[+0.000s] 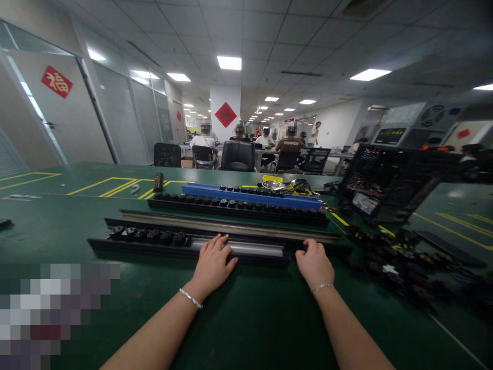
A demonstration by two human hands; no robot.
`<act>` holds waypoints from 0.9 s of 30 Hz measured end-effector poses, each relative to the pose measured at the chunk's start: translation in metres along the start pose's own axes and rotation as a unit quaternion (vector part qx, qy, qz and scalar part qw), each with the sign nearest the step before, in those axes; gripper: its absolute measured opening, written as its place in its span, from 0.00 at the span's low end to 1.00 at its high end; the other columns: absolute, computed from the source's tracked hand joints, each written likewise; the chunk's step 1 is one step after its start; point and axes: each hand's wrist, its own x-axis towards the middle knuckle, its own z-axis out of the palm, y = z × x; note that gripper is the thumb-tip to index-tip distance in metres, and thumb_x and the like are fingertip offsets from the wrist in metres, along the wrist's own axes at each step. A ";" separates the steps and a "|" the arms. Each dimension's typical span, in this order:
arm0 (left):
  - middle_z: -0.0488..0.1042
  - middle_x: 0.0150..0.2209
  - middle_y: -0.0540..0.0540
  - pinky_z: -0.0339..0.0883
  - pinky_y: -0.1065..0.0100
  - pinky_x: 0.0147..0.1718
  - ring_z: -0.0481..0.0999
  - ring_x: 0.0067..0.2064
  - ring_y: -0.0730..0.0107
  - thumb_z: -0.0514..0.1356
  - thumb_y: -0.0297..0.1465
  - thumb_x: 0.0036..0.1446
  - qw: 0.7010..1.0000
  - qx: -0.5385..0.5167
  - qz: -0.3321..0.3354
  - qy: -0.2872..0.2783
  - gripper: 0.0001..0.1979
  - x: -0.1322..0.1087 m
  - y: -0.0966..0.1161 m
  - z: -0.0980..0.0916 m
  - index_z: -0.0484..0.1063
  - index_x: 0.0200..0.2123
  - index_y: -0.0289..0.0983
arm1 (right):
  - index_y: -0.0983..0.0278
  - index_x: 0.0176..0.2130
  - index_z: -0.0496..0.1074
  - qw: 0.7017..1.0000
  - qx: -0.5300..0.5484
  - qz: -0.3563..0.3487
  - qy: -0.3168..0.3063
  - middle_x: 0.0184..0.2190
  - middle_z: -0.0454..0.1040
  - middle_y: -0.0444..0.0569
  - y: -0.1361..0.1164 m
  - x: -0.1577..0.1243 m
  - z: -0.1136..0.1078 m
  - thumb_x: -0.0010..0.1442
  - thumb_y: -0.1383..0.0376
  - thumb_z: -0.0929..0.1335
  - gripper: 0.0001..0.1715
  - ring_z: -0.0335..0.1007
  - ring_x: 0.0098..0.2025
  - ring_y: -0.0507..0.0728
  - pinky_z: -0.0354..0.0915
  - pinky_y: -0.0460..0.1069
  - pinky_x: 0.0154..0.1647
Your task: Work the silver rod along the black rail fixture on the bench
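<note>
My left hand (213, 263) lies over a long black channel rail (142, 251) with a bare silvery inside, its fingers stretched and spread across the rail's middle. Several small black modules (153, 235) sit in a row in the left part of this rail. Just past the rail's right end, my right hand (316, 263) is closed, with fingers bent in at a dark part; what they hold is hidden. Behind both hands runs a second channel rail (231, 224) with a metallic inner face.
Farther back lie a black rail filled with modules (246, 206) and a blue channel (200, 191). A metal dish (272, 185) stands behind them. At right are an opened computer case (379, 180) and a heap of loose black parts (400, 267). People sit beyond the green table (246, 329).
</note>
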 end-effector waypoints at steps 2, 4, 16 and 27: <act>0.64 0.57 0.44 0.55 0.52 0.53 0.58 0.60 0.55 0.55 0.39 0.55 1.000 -0.001 0.001 0.004 0.11 0.000 0.000 0.001 0.71 0.37 0.41 | 0.63 0.49 0.63 0.999 -0.013 0.034 -0.014 0.47 0.64 0.56 0.013 0.008 -0.002 0.57 0.62 0.56 0.22 0.68 0.42 0.62 0.64 0.54 0.36; 0.64 0.56 0.44 0.54 0.52 0.53 0.58 0.60 0.55 0.55 0.39 0.55 1.000 -0.002 0.001 0.007 0.10 0.000 -0.001 0.001 0.71 0.36 0.41 | 0.63 0.50 0.63 0.997 -0.021 0.064 -0.032 0.47 0.64 0.58 0.027 0.016 -0.004 0.56 0.62 0.56 0.23 0.68 0.43 0.63 0.64 0.56 0.38; 0.64 0.56 0.45 0.54 0.52 0.54 0.58 0.60 0.55 0.56 0.39 0.54 1.000 -0.023 -0.005 0.005 0.09 0.000 0.000 0.000 0.71 0.35 0.42 | 0.66 0.52 0.64 0.993 -0.008 0.115 0.006 0.47 0.65 0.64 0.080 0.039 -0.002 0.53 0.59 0.57 0.29 0.65 0.47 0.69 0.64 0.60 0.38; 0.64 0.57 0.46 0.52 0.54 0.56 0.57 0.60 0.58 0.54 0.38 0.56 1.000 -0.031 -0.005 -0.003 0.10 0.000 -0.001 -0.001 0.71 0.39 0.42 | 0.64 0.51 0.66 0.985 -0.001 0.116 0.127 0.48 0.64 0.63 0.093 0.040 0.007 0.53 0.66 0.57 0.26 0.63 0.48 0.69 0.62 0.60 0.40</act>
